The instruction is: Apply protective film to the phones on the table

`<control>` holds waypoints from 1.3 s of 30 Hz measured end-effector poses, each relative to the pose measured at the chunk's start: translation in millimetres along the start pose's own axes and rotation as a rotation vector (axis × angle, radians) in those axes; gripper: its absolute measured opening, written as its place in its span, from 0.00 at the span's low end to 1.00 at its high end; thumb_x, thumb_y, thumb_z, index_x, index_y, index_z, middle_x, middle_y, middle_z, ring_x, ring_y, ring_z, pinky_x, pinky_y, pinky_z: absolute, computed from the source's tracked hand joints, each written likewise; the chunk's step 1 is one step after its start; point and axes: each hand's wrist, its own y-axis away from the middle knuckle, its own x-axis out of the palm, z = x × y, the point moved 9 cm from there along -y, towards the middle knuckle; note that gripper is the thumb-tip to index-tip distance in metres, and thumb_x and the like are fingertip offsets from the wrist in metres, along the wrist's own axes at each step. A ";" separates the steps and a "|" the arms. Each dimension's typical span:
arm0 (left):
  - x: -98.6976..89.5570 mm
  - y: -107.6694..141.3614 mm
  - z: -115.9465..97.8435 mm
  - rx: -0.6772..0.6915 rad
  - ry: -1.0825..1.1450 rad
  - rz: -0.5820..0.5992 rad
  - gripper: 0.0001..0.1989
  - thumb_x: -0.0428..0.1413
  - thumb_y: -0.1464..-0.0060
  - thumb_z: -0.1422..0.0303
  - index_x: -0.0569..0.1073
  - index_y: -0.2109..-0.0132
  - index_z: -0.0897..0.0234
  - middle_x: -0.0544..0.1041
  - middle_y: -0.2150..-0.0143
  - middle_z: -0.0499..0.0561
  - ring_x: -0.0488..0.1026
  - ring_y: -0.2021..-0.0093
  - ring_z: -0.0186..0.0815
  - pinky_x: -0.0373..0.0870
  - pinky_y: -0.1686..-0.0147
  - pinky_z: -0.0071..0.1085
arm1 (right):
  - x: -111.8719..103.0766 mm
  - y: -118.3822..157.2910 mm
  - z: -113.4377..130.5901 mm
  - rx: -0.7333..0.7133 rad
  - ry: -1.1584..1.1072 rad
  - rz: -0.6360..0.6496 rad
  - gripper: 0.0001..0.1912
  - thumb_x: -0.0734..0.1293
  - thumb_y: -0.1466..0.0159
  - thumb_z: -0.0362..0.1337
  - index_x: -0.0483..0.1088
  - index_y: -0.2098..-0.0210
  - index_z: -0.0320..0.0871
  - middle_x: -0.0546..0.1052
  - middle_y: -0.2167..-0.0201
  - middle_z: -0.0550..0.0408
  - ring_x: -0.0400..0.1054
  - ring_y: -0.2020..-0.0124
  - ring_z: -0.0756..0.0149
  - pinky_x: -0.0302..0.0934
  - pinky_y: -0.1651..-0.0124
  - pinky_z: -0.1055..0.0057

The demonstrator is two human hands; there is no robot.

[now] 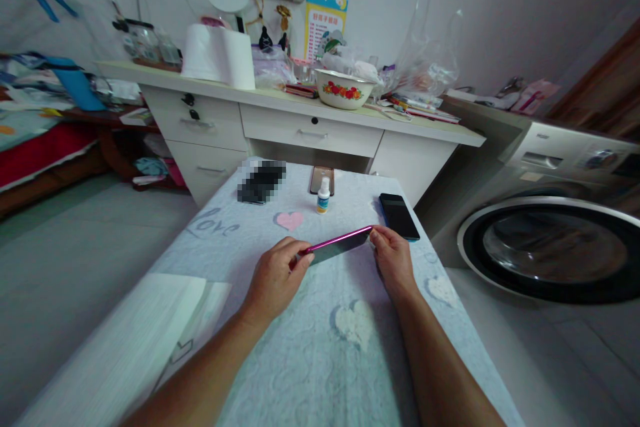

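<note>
A phone with a bright pink edge (340,245) is held tilted above the cloth-covered table, its dark face turned toward me. My left hand (277,273) pinches its left end between thumb and fingers. At the opposite end my right hand (393,260) grips the corner. Just beyond the phone stands a small white spray bottle (323,197) with a blue and yellow label. Behind the bottle lies a brownish phone or case (317,180). A dark phone (399,217) rests flat near my right hand. Farther left is a blurred dark item (262,181).
The table's patterned cloth (300,360) has hearts and lettering, and a pale folded sheet (135,333) covers its left edge. A white desk (200,137) stands beyond, carrying a flowered bowl (343,91) and paper rolls (219,57). To the right is a washing machine (565,167).
</note>
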 end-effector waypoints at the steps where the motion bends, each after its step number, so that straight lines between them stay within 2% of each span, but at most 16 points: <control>1: 0.0 0.1 0.0 0.001 -0.002 0.000 0.06 0.52 0.44 0.68 0.74 0.62 0.61 0.72 0.67 0.46 0.69 0.71 0.30 0.63 0.69 0.27 | 0.8 -0.1 0.4 0.002 0.039 0.016 0.21 0.62 0.41 0.46 0.75 0.59 0.36 0.78 0.69 0.48 0.70 0.68 0.61 0.62 0.65 0.69; 4: 0.1 0.3 0.5 0.000 0.000 -0.001 0.06 0.52 0.44 0.69 0.74 0.62 0.62 0.72 0.67 0.46 0.69 0.71 0.31 0.63 0.69 0.27 | 3.0 0.2 5.9 -0.021 0.240 0.064 0.18 0.61 0.41 0.41 0.76 0.60 0.37 0.79 0.64 0.46 0.71 0.64 0.59 0.61 0.61 0.68; 8: -0.1 0.0 0.7 -0.003 0.003 -0.006 0.06 0.52 0.44 0.68 0.74 0.62 0.62 0.72 0.67 0.47 0.69 0.70 0.31 0.63 0.69 0.26 | 6.6 1.6 16.3 -0.070 0.491 0.113 0.16 0.58 0.40 0.37 0.77 0.62 0.40 0.78 0.66 0.48 0.70 0.65 0.61 0.58 0.61 0.70; 15: -1.8 -1.2 2.1 -0.017 -0.015 -0.020 0.06 0.52 0.45 0.68 0.73 0.63 0.62 0.73 0.67 0.47 0.69 0.70 0.32 0.63 0.70 0.26 | 12.9 1.9 18.9 -0.100 0.655 0.156 0.15 0.58 0.40 0.33 0.77 0.67 0.40 0.78 0.69 0.48 0.69 0.66 0.62 0.55 0.64 0.72; 20: -2.3 -1.0 2.5 -0.016 -0.029 -0.020 0.07 0.51 0.44 0.68 0.74 0.62 0.62 0.73 0.67 0.47 0.70 0.68 0.32 0.63 0.70 0.26 | 6.9 -0.9 9.5 -0.048 0.511 0.111 0.16 0.59 0.41 0.36 0.77 0.62 0.40 0.79 0.66 0.48 0.71 0.64 0.62 0.58 0.62 0.71; 25: -1.8 -0.4 1.3 0.005 -0.034 -0.017 0.08 0.50 0.43 0.67 0.73 0.62 0.62 0.73 0.67 0.48 0.70 0.68 0.33 0.64 0.69 0.26 | 2.3 -2.6 3.2 -0.003 0.106 0.052 0.18 0.62 0.42 0.44 0.76 0.63 0.37 0.79 0.68 0.49 0.71 0.67 0.61 0.61 0.65 0.70; 28: -1.8 0.0 0.6 0.008 -0.037 -0.016 0.07 0.51 0.43 0.67 0.73 0.62 0.62 0.73 0.67 0.47 0.70 0.68 0.33 0.64 0.69 0.27 | -0.7 -1.8 3.1 0.006 -0.029 0.006 0.20 0.63 0.42 0.48 0.76 0.62 0.38 0.78 0.71 0.51 0.70 0.70 0.62 0.61 0.69 0.71; 31: -2.3 -0.2 -1.1 0.013 -0.037 -0.014 0.07 0.51 0.43 0.68 0.73 0.62 0.62 0.73 0.67 0.47 0.70 0.68 0.33 0.64 0.68 0.27 | -2.2 -0.7 4.4 0.002 -0.055 -0.011 0.21 0.64 0.42 0.48 0.76 0.61 0.38 0.77 0.73 0.52 0.69 0.71 0.63 0.61 0.70 0.71; 34: -3.0 -0.9 -2.0 0.007 -0.028 -0.014 0.06 0.51 0.44 0.69 0.73 0.62 0.62 0.73 0.67 0.47 0.70 0.69 0.32 0.63 0.68 0.27 | -1.6 -0.9 5.3 -0.013 -0.030 -0.001 0.20 0.63 0.42 0.47 0.76 0.60 0.38 0.78 0.70 0.50 0.70 0.69 0.62 0.62 0.67 0.70; 39: -2.6 -1.2 -0.4 -0.007 -0.024 -0.012 0.06 0.51 0.44 0.69 0.73 0.62 0.62 0.72 0.67 0.47 0.70 0.68 0.32 0.63 0.67 0.27 | 2.6 -2.0 7.3 -0.047 0.187 0.049 0.18 0.62 0.41 0.42 0.76 0.61 0.38 0.79 0.64 0.47 0.71 0.64 0.59 0.61 0.60 0.67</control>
